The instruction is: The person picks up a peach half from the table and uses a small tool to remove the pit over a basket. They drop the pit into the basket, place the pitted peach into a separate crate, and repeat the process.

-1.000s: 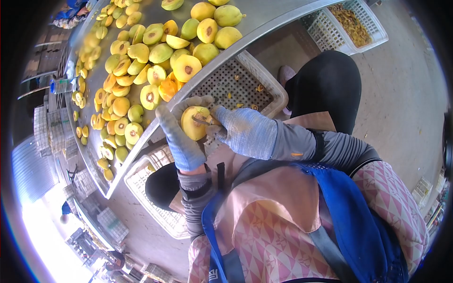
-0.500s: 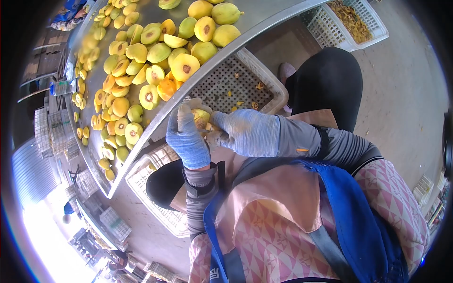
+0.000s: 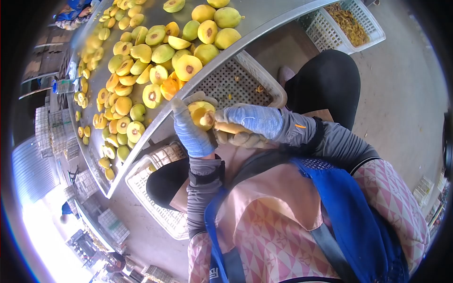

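Observation:
My left hand [image 3: 194, 129], in a blue and grey work glove, is closed round a yellow peach half [image 3: 202, 109], cut face turned toward my right hand. My gloved right hand [image 3: 250, 123] is closed on a tan, handle-like tool [image 3: 231, 127] whose working end is hidden. A brownish lump [image 3: 207, 118] shows at the centre of the cut face, by the right fingertips. Both hands are over my lap, in front of the metal table's edge [image 3: 155, 123]. Cut peach halves [image 3: 188, 67] lie heaped on the table just beyond my left hand.
Under the table edge stands a perforated crate [image 3: 264, 78] with small scraps in it. Another white crate [image 3: 158, 207] is beside my knee. At the upper right a crate [image 3: 373, 28] holds brownish scraps [image 3: 347, 23]. Part of another person [image 3: 73, 16] shows at the far upper left.
My right hand has turned, so its fingers and the tan tool now show. The peach half's cut face has come into view. Both hands have shifted slightly.

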Tool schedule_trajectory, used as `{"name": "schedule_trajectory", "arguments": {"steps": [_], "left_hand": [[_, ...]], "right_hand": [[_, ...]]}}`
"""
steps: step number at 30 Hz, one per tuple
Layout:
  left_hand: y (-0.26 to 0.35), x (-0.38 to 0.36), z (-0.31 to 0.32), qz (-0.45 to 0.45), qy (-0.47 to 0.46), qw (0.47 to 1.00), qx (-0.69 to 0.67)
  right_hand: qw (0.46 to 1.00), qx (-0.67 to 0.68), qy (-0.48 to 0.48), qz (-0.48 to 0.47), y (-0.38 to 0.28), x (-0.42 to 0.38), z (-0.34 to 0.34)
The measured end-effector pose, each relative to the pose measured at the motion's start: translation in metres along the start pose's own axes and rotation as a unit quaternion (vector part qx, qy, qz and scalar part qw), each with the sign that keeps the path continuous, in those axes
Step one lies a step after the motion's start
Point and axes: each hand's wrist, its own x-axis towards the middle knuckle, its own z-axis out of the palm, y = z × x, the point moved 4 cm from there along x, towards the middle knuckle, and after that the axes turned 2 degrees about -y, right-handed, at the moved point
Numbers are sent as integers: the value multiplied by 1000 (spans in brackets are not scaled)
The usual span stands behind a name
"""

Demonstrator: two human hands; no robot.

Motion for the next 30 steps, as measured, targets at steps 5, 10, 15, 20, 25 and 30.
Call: {"name": "schedule_trajectory", "arguments": {"steps": [5, 10, 15, 20, 25, 30], "left_hand": [[11, 0, -16, 37, -30, 996, 69], [90, -32, -73, 285, 89, 864, 406], [153, -53, -211, 139, 234, 756, 595], [155, -30, -301, 22, 164, 495, 853], [161, 52, -219, 48, 128, 702, 698], [124, 115, -205, 2, 27, 690, 723]], "right_hand": [[796, -496, 195, -288, -18, 6, -9], [618, -689, 289, -244, -11, 8, -5], [531, -805, 241, -108, -1, 13, -10], [532, -810, 228, -94, 1, 18, -13], [527, -814, 228, -90, -3, 22, -10], [545, -795, 237, -126, -9, 18, -4]]}}
